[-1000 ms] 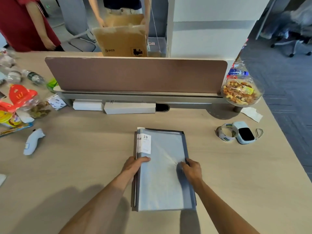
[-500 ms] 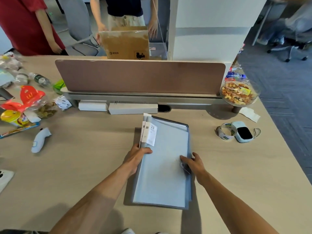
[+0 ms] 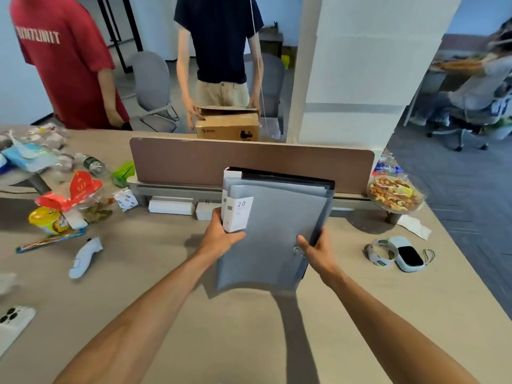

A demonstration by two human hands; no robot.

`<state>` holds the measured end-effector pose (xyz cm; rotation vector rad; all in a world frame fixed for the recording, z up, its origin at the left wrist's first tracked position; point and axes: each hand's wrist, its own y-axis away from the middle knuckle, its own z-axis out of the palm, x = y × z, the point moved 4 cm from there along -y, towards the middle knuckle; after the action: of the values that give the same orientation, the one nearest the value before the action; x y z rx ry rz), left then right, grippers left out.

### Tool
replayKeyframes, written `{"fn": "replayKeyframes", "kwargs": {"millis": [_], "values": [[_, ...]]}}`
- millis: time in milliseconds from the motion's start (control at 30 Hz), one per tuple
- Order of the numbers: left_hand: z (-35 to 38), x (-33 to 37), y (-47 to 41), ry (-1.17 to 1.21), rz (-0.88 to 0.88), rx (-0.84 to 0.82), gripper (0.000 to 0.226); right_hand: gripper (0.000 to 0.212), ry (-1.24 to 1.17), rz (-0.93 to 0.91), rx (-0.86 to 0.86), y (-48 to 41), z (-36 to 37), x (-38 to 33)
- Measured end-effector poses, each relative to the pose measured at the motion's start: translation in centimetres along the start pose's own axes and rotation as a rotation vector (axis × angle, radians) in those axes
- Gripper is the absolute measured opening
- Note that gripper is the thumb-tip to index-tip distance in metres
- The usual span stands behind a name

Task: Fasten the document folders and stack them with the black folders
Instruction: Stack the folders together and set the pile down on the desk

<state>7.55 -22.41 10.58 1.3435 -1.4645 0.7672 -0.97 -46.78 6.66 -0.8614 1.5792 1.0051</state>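
On my left the desk [image 3: 144,275] is cluttered: snack packets [image 3: 59,209], a white handheld device [image 3: 84,256], a phone [image 3: 13,322] at the edge. My left hand [image 3: 221,234] has its fingers clamped on the spine side of the grey document folders [image 3: 274,234], thumb beside the white label [image 3: 237,214]. The stack is lifted off the desk and tilted, its top edge overlapping the brown divider [image 3: 194,164]. My right hand [image 3: 315,249] grips the right edge, fingers closed on it. Bare desk lies beneath. Rightward sit a tape roll [image 3: 381,252], a small case [image 3: 408,253] and a glass bowl [image 3: 397,194] of nuts.
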Motion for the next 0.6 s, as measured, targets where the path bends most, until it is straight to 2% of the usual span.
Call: {"fn": "replayKeyframes", "kwargs": {"millis": [200, 300, 500, 600], "values": [[-0.7, -2.8, -0.3, -0.036, -0.041, 0.012, 0.068, 0.053, 0.177, -0.091, 0.033, 0.8, 1.3, -0.4], [-1.0, -4.9, -0.4, -0.035, -0.079, 0.015, 0.068, 0.047, 0.190, -0.114, 0.018, 1.7, 2.1, -0.2], [-1.7, -4.7, -1.9, -0.040, -0.080, -0.094, 0.065, 0.069, 0.169, -0.105, 0.014, 1.0, 2.6, 0.2], [-2.3, -4.0, -2.9, -0.014, -0.054, -0.109, 0.076, 0.066, 0.177, -0.094, 0.071, 0.2, 2.5, 0.3]]}}
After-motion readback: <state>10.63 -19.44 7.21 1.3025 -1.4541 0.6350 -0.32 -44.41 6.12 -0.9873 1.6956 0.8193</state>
